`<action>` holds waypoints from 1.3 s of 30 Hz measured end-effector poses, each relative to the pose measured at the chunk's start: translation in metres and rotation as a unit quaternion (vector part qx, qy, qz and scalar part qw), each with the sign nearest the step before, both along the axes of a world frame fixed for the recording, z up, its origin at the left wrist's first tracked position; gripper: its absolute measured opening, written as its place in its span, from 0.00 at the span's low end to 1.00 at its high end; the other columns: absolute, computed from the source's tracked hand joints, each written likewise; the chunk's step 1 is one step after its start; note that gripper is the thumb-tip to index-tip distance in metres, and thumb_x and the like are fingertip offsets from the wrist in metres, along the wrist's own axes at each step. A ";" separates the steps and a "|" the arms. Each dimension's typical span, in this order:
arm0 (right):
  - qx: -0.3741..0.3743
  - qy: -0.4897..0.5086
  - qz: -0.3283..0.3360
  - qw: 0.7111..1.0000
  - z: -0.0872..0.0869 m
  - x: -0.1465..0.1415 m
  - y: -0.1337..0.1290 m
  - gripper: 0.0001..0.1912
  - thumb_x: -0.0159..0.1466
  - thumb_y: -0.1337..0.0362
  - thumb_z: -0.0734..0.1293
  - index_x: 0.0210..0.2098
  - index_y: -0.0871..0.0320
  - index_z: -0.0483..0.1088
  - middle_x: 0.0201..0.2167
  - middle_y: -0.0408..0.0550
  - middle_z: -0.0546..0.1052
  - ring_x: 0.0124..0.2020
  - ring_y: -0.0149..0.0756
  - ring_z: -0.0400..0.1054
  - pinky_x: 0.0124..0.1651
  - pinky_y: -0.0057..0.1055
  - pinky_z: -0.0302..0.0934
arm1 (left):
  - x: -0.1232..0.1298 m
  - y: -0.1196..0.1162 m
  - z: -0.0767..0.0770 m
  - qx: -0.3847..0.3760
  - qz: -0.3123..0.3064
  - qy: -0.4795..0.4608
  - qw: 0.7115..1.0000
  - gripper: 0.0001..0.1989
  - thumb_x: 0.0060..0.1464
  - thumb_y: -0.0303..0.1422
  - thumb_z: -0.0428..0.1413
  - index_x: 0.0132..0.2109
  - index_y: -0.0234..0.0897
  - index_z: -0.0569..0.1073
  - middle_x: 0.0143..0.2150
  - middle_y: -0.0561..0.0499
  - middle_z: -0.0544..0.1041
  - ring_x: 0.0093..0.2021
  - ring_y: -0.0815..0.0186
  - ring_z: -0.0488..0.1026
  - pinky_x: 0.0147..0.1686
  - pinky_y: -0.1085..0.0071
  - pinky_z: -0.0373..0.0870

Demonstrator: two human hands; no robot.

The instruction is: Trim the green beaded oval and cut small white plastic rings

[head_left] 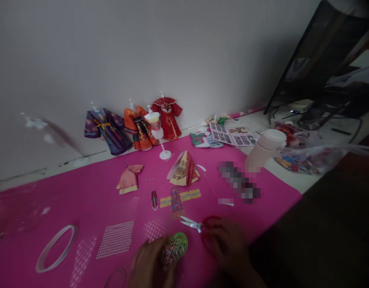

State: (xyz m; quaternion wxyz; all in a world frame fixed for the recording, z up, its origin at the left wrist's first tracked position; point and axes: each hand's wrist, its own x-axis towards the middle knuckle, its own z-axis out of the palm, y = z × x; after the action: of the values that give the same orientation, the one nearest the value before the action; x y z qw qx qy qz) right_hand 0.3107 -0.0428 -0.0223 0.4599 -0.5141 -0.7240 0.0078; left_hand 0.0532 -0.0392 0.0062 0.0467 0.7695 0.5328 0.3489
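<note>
One pr of scissors [196, 225] in R hand [229, 244], fingers round the red handles, blades slightly apart, tips by patterned strip [176, 200] on pink-covered tabletop [82, 196]. L hand [150, 264] has fingers curled at bead dish [180, 244], left of scissors; can't tell if gripping or only touching. Dotted sheet [116, 239] lies farther L

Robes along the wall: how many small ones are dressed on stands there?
3: the purple robe on the left, the orange robe in the middle, the red robe on the right. Others could be hidden behind them.
</note>
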 end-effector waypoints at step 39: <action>-0.036 0.008 -0.001 0.999 -0.001 0.000 -0.005 0.13 0.65 0.72 0.64 0.44 0.50 0.76 0.40 0.49 0.80 0.42 0.43 0.76 0.44 0.44 0.68 | 0.004 -0.008 0.017 -0.004 -0.078 0.053 0.996 0.21 0.58 0.30 0.57 0.58 0.41 0.66 0.48 0.45 0.82 0.47 0.55 0.80 0.51 0.55 0.76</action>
State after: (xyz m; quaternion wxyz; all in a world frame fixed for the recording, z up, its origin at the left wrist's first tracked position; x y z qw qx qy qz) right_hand 0.3111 -0.0483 -0.0230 0.4471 -0.5310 -0.7188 0.0379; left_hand 0.0568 -0.0470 0.0235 0.0485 0.8258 0.4745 0.3009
